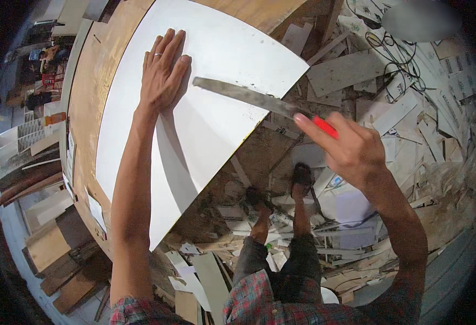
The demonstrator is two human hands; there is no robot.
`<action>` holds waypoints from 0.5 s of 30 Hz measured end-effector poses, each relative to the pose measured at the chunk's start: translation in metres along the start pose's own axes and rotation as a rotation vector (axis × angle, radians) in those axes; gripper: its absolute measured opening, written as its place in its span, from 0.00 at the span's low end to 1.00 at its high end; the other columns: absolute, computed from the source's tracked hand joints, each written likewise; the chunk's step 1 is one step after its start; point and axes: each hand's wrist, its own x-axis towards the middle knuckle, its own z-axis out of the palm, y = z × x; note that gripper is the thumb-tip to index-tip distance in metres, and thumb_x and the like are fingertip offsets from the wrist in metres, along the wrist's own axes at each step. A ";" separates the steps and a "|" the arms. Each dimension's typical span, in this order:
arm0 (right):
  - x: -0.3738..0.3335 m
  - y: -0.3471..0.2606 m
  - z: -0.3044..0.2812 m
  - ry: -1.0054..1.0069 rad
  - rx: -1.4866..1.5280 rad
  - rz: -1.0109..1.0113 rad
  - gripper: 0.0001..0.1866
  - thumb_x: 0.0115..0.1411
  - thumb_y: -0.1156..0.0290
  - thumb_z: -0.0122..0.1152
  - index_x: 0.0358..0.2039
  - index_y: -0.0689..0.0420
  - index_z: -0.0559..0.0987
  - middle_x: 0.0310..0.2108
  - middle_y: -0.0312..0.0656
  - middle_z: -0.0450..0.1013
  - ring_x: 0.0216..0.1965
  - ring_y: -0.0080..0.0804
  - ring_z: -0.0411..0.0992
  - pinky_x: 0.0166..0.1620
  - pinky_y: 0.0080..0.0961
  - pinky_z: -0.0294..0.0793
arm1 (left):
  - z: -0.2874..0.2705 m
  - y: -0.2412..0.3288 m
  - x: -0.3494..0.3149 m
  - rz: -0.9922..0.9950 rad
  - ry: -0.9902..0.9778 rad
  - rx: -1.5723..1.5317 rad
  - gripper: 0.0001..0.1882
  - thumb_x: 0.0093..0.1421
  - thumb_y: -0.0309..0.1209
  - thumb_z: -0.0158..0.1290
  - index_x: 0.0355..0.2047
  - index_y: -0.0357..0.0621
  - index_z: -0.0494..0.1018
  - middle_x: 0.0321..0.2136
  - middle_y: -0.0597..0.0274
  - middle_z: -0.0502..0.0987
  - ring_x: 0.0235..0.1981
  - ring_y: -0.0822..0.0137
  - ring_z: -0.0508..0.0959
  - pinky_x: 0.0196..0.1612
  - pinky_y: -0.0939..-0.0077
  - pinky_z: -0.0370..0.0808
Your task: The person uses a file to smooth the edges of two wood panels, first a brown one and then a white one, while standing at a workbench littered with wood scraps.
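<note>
My left hand [164,76] lies flat on a white board [221,51], fingers stretched out and a ring on one of them. Wrapped round the red handle of a long flat metal file [246,97] is my right hand [353,149]. The file's blade reaches left over the board, across its near edge [243,140], with the tip close to my left hand. Whether the blade touches the board I cannot tell. Dark specks lie on the white surface near the blade.
Under the board is a wooden tabletop [89,119]. Offcuts and board scraps [346,73] litter the floor, with a tangle of black cable [406,65] at the far right. Stacked panels [51,244] stand at the left. My feet are among the scraps below the board's edge.
</note>
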 end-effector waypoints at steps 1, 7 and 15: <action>-0.011 -0.002 -0.004 -0.092 -0.023 0.034 0.34 0.53 0.75 0.62 0.62 0.37 0.77 0.30 0.39 0.68 0.27 0.35 0.73 0.28 0.31 0.78 | -0.001 -0.001 -0.002 -0.003 -0.001 -0.001 0.34 0.67 0.59 0.37 0.72 0.68 0.58 0.73 0.62 0.54 0.75 0.57 0.48 0.76 0.48 0.40; -0.039 0.010 -0.012 -0.168 -0.089 0.095 0.34 0.53 0.78 0.61 0.62 0.41 0.77 0.29 0.38 0.67 0.26 0.33 0.73 0.27 0.29 0.77 | 0.003 -0.005 -0.003 0.027 0.013 0.008 0.33 0.68 0.58 0.37 0.72 0.68 0.59 0.73 0.63 0.54 0.75 0.57 0.48 0.76 0.48 0.40; -0.048 0.022 -0.012 -0.019 -0.148 0.046 0.31 0.57 0.72 0.59 0.62 0.33 0.76 0.29 0.36 0.65 0.26 0.30 0.73 0.25 0.30 0.79 | 0.000 -0.006 0.000 0.023 -0.006 -0.002 0.33 0.68 0.57 0.38 0.72 0.69 0.57 0.74 0.65 0.53 0.76 0.58 0.47 0.76 0.48 0.40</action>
